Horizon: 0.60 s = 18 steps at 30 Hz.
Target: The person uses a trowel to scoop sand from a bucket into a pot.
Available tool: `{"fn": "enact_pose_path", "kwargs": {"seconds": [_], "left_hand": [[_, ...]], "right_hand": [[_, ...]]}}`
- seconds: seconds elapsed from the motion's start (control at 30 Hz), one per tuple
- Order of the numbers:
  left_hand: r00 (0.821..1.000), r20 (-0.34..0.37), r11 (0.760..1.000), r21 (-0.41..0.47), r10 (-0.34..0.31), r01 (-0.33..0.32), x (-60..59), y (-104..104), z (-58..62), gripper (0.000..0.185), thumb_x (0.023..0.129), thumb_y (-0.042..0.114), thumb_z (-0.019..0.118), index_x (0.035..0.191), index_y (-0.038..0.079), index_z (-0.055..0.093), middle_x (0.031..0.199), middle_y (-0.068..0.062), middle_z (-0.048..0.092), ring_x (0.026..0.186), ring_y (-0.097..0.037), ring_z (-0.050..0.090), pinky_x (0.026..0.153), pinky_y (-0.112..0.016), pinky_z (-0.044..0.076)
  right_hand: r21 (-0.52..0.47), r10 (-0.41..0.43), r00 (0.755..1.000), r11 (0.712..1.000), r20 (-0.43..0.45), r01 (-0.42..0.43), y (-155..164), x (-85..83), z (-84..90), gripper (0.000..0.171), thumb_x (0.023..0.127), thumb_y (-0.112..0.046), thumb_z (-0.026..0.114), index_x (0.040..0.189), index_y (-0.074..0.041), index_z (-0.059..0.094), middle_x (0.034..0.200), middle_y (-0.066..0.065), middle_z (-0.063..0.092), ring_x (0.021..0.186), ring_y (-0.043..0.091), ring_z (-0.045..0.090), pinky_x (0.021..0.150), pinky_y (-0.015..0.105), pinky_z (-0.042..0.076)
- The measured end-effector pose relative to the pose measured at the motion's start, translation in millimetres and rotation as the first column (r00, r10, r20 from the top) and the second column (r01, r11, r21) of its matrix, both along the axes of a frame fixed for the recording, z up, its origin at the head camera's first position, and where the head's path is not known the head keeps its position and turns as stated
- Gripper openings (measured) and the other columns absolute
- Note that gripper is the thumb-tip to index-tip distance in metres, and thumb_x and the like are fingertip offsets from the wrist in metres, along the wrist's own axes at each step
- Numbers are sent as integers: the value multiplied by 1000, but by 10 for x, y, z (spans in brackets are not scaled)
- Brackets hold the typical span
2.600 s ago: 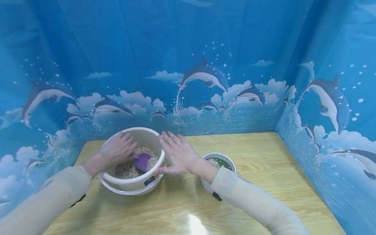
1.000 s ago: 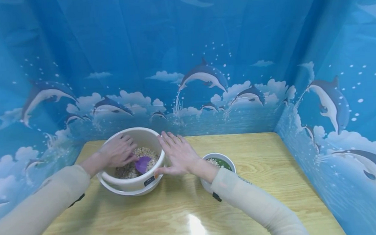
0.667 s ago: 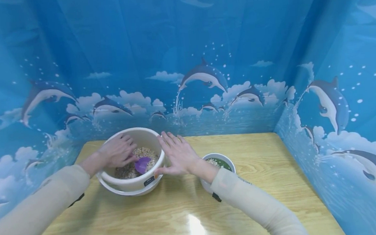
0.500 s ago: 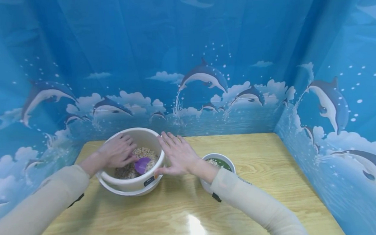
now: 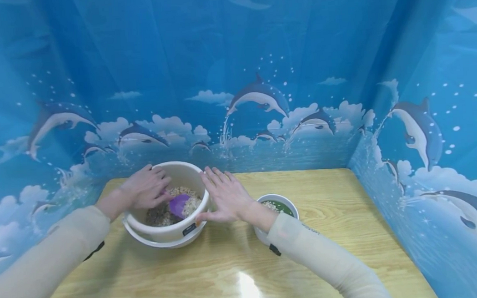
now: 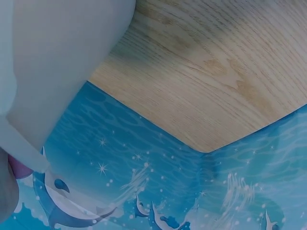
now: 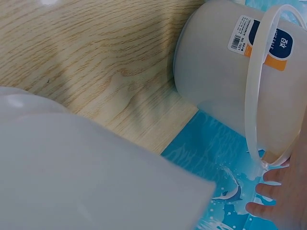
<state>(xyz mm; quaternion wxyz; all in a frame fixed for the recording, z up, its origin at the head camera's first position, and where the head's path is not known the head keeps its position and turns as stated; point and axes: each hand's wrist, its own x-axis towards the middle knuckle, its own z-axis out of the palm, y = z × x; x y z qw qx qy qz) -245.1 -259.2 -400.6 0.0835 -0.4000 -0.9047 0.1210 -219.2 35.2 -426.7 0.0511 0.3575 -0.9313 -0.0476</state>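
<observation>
A white plastic bucket stands on the wooden table at the back left, holding a mix of pale and dark grains. My left hand reaches into the bucket from the left and grips the handle of a purple scoop, whose blade lies over the grains. My right hand rests with straight fingers against the bucket's right side and rim. The right wrist view shows the bucket with its label, its thin handle and my fingertips. The left wrist view shows mostly the bucket wall.
A small white bowl with green contents and a few grains stands just right of my right wrist; it fills the foreground as a bowl in the right wrist view. Blue dolphin-print curtains wall the table on three sides.
My left hand has drawn up and a little to the left, and the purple scoop has lifted slightly over the grains. My right hand and the bucket have stayed put.
</observation>
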Motion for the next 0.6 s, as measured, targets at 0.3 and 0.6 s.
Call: {"fn": "enact_pose_path", "kwargs": {"seconds": [0.3,0.6], "left_hand": [[1000,14,1000,-13,9,-9,-13,-1,7,37,102,50,63,91,15,61,86,-5,62,84,-23,59,79,-45,50],[1000,-4,1000,-2,7,-7,-8,-10,20,37,102,50,62,91,14,61,90,-8,65,88,-26,61,81,-46,51]], "right_hand": [[-7,2,1000,1000,6,-1,-2,-5,-2,124,86,-96,37,170,-11,3,179,15,8,165,34,21,131,54,24],[-7,2,1000,1000,6,-2,0,2,1,124,86,-96,38,170,-11,3,179,14,9,165,33,21,131,54,24]]}}
